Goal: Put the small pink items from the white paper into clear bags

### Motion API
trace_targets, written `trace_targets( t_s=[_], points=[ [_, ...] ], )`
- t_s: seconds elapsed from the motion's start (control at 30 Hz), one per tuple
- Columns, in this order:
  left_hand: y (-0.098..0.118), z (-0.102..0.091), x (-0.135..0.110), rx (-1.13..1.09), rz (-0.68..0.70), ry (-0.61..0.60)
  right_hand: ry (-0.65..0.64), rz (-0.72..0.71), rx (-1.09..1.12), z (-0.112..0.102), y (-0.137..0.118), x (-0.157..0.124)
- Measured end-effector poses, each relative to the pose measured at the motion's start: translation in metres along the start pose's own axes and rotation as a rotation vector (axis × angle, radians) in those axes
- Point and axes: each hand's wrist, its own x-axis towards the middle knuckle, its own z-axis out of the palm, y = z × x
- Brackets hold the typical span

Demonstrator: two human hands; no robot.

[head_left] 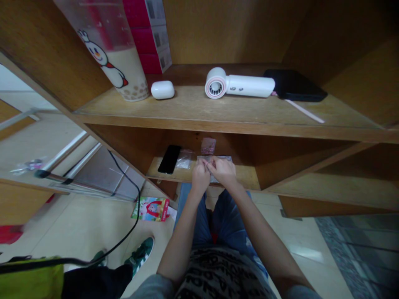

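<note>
My left hand point(200, 176) and my right hand point(222, 170) meet over the lower wooden shelf point(249, 176). Both have their fingers pinched together on a clear plastic bag point(225, 158) that lies flat on the shelf; what is inside it is too small to tell. A second small clear bag point(184, 160) lies just to the left. A small pink packet point(208, 145) sits behind the hands. A black phone point(169, 159) lies face up at the shelf's left end.
The upper shelf point(193, 110) holds a tall cup with a snowman print point(115, 50), a white earbud case point(162, 89), a white hand-held fan point(238, 85) and a black tablet point(293, 85). A black cable point(132, 207) hangs at left. A colourful card point(151, 208) and green shoes point(140, 253) are on the floor.
</note>
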Motion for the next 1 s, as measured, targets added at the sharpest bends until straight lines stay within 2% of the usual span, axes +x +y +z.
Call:
trace_targets(
  t_s=[0.07,0.13,0.3,0.43,0.53,0.77,0.87,1.0],
  points=[
    [0.000,-0.004,0.003,0.035,-0.019,0.058,0.003,0.029,-0.011,0.000,0.000,-0.002],
    [-0.001,-0.010,0.006,0.051,-0.014,0.062,0.012,0.058,-0.010,-0.002,0.000,-0.005],
    [0.000,-0.020,0.007,0.046,0.040,-0.072,0.069,0.090,0.011,-0.009,0.005,-0.007],
    [0.004,-0.017,0.000,-0.013,0.011,-0.123,0.152,0.064,0.077,-0.011,0.008,-0.007],
    [0.007,-0.012,-0.004,-0.037,-0.013,-0.124,0.190,-0.012,0.113,-0.010,0.008,-0.009],
    [0.016,-0.008,-0.007,-0.061,0.029,-0.061,0.096,-0.104,0.169,-0.007,0.007,-0.013],
    [0.018,-0.004,-0.012,-0.073,0.095,-0.058,0.047,-0.123,0.237,-0.002,0.008,-0.011],
    [0.014,0.001,-0.016,-0.176,0.098,-0.085,0.103,-0.108,0.356,0.004,0.011,-0.008]
  ],
)
